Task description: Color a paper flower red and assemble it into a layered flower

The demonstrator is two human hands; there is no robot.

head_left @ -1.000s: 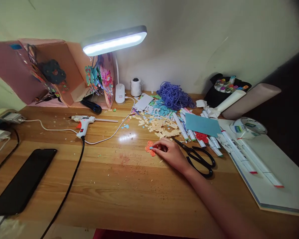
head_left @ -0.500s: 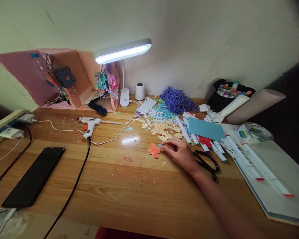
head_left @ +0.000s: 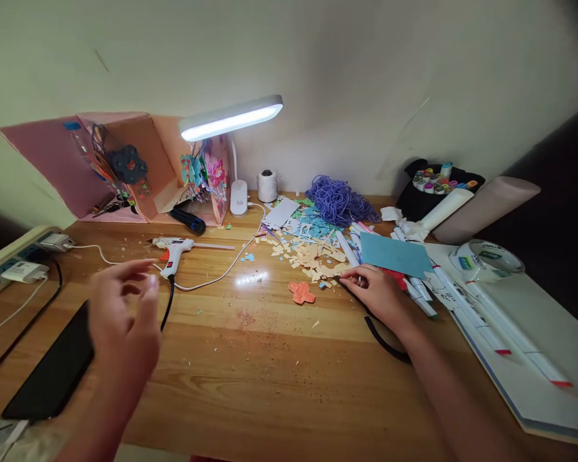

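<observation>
My right hand (head_left: 378, 294) is closed on the dark front part of the black-handled scissors (head_left: 388, 343); the hand covers much of them. Just left of its fingertips, a small blue paper piece (head_left: 322, 284) lies by an orange flower-shaped cutout (head_left: 302, 292), which is flat on the wooden table (head_left: 241, 385). My left hand (head_left: 125, 314), slightly blurred, is raised over the table's left side between the phone (head_left: 52, 366) and the white glue gun (head_left: 174, 255). Its thumb and fingers are apart, with nothing seen between them.
Paper scraps (head_left: 318, 256) and purple cord (head_left: 340, 200) lie at the back. Markers (head_left: 419, 301), a blue card (head_left: 395, 253) and a tape roll (head_left: 486, 258) are on the right. A lamp (head_left: 234, 119) overhangs the table. The glue gun's black cable (head_left: 167, 301) runs toward the front.
My left hand has come into view on the left. My right hand has moved right, away from the orange cutout, and taken hold of the scissors. The small blue piece now lies loose.
</observation>
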